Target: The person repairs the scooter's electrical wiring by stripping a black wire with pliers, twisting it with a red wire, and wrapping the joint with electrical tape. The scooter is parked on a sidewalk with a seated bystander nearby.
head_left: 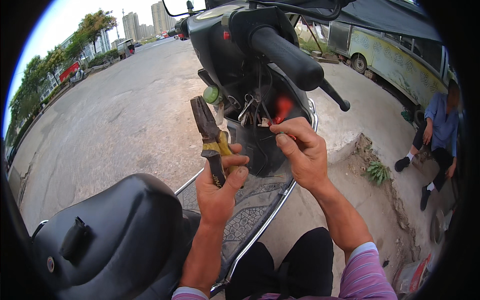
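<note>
My left hand [216,197] is wrapped round the yellow-and-black handles of a pair of pliers [206,117], whose worn metal jaws point up. To the right, my right hand [307,157] pinches a thin wire [288,135] between thumb and fingertips; a little red insulation shows there. Both hands are in front of the black front panel of a scooter [236,80], below its handlebar grip [287,57]. Loose dark cables [261,90] hang down the panel near my right fingers. Keys [245,110] dangle beside them. The wire's far end is hard to make out.
The black scooter seat [115,235] carries a small black object [75,239]. A chrome rail [255,237] edges the patterned footboard [245,220]. A green-lidded container [212,95] sits by the panel. At right, a person [442,125] sits near a parked painted vehicle [390,60].
</note>
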Motion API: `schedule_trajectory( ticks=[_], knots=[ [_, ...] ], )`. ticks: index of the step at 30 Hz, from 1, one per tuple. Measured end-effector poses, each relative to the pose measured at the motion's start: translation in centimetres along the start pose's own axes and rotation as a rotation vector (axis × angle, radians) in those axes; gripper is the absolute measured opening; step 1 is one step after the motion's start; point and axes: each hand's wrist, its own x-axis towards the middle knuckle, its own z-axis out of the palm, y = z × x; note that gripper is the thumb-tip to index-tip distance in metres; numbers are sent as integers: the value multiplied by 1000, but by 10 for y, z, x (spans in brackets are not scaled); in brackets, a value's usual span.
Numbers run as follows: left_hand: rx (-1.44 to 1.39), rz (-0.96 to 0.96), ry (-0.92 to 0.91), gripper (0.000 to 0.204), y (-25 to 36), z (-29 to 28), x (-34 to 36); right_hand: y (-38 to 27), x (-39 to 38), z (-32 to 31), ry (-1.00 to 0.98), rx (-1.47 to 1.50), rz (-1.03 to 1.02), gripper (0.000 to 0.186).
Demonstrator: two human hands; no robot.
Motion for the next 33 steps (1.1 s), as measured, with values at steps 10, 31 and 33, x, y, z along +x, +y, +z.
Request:
schedule_trajectory(
  ticks=[10, 31, 33],
  knots=[
    [157, 251, 113, 33, 20, 12, 25, -23, 27, 22, -137, 118, -14, 14],
    [-228, -110, -89, 21, -3, -9, 23, -54, 50, 37, -108, 88, 179, 16],
    [-308, -152, -170, 27, -7, -8, 21, -53, 51, 39, -73, 119, 179, 16]
  ],
)
